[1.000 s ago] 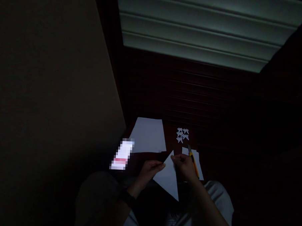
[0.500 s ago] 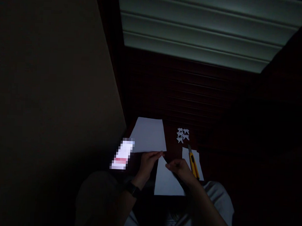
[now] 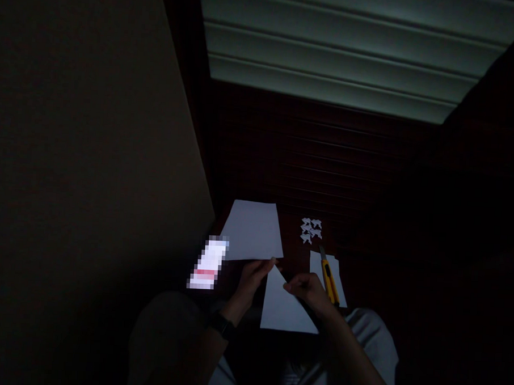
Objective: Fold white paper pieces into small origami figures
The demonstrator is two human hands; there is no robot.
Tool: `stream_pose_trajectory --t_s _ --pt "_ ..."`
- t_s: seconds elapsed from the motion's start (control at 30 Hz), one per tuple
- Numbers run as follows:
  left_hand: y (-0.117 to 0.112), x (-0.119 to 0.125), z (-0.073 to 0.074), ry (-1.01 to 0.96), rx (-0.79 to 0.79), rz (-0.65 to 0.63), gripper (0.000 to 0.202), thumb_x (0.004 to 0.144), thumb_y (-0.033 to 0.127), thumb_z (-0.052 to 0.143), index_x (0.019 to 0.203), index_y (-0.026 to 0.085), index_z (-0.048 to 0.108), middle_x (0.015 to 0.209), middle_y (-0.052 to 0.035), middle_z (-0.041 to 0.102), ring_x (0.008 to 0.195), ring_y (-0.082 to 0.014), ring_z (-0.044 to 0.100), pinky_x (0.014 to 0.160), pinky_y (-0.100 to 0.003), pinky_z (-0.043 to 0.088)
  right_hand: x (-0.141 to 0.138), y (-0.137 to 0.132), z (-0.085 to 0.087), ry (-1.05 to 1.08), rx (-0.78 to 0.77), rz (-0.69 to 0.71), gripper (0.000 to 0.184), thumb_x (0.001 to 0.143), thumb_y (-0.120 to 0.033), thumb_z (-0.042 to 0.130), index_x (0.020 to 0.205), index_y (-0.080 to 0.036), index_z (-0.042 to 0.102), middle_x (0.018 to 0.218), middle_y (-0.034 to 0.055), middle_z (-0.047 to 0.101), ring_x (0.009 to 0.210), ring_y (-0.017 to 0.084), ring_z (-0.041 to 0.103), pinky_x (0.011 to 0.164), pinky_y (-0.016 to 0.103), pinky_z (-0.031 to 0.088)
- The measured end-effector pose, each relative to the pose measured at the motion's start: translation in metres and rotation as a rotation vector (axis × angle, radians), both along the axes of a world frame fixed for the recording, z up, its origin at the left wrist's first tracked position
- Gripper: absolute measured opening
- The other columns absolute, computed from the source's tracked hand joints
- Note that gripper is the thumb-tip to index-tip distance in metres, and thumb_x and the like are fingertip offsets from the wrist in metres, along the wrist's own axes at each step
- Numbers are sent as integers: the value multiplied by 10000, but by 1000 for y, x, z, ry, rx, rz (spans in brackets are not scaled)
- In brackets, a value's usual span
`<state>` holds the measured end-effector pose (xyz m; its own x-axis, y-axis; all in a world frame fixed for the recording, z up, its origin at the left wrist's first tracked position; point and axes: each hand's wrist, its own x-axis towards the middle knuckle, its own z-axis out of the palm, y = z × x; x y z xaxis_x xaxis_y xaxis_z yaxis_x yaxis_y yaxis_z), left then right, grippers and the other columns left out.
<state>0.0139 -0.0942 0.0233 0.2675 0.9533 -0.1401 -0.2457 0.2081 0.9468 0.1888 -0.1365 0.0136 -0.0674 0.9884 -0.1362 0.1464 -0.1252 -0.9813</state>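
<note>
The scene is very dark. My left hand (image 3: 253, 280) and my right hand (image 3: 308, 290) both pinch a white triangular piece of paper (image 3: 282, 310) above my lap. The left fingers hold its upper tip, the right fingers its right edge. A dark watch sits on my left wrist. Just right of my right hand, a yellow utility knife (image 3: 330, 278) lies on a small white sheet (image 3: 339, 275).
A larger white sheet (image 3: 252, 230) lies on the dark wooden table (image 3: 366, 220) beyond my left hand. Several small folded paper pieces (image 3: 310, 229) cluster behind the knife. A blurred-out lit rectangle (image 3: 208, 263) sits left. A plain wall fills the left; pale slats run overhead.
The paper has turned in my hands from a slanted pointed shape to a flatter triangle with its base level. My left hand rose to its top tip; my right slid left slightly.
</note>
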Motion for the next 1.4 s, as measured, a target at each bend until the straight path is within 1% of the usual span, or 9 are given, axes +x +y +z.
stream_pose_trajectory --t_s 0.13,0.3,0.6,0.83,0.9,1.0,1.07,1.23,1.4 --pt "-6 3 -12 91 56 -52 280 652 375 662 638 96 647 606 -40 617 545 -141 541 494 -217 376 -3 1 3 -21 29 12 323 657 -441 645 679 -119 646 572 -3 563 509 91 433 479 208 316" --pt "-8 7 -11 71 94 -63 239 677 340 645 678 101 654 642 -35 618 580 -135 531 537 -220 380 -8 4 6 -27 97 -48 318 701 -427 608 663 -112 639 546 -13 517 494 78 386 462 201 288" --pt "-6 5 -7 81 128 49 224 640 340 670 615 119 642 606 -17 604 575 -130 526 539 -222 382 -7 5 1 -113 112 0 338 718 -434 586 630 -110 629 519 -19 492 468 73 351 433 203 263" --pt "6 -7 9 136 163 151 242 681 357 626 780 144 687 765 -70 674 713 -179 592 654 -271 437 3 5 5 -282 113 40 311 738 -408 564 646 -121 639 560 8 566 495 98 435 456 204 305" --pt "8 -9 14 182 205 99 235 671 350 633 801 162 690 800 -72 682 746 -189 602 689 -279 443 5 5 10 -368 147 72 279 746 -380 557 650 -135 652 573 17 594 512 114 467 474 210 318" --pt "7 -9 16 305 316 -108 227 630 305 665 821 189 701 867 -71 689 786 -209 610 705 -279 442 5 5 18 -462 222 120 238 763 -336 540 681 -157 674 617 29 635 552 138 514 505 219 332" --pt "6 -7 15 410 394 -204 172 659 293 630 779 201 712 808 -56 699 739 -208 618 670 -270 438 4 5 23 -493 248 142 224 771 -318 530 710 -168 684 634 30 649 562 144 529 513 221 333" --pt "3 -5 12 583 533 -227 183 716 300 556 731 222 721 715 -30 702 656 -193 616 613 -244 406 2 5 25 -480 262 176 198 777 -280 517 742 -176 682 674 21 661 592 148 550 541 220 349" --pt "1 -5 14 611 552 -229 200 730 295 536 757 226 722 723 -34 703 645 -189 608 607 -235 395 2 5 23 -382 236 191 204 783 -250 489 755 -161 671 706 24 664 656 159 574 584 222 384"
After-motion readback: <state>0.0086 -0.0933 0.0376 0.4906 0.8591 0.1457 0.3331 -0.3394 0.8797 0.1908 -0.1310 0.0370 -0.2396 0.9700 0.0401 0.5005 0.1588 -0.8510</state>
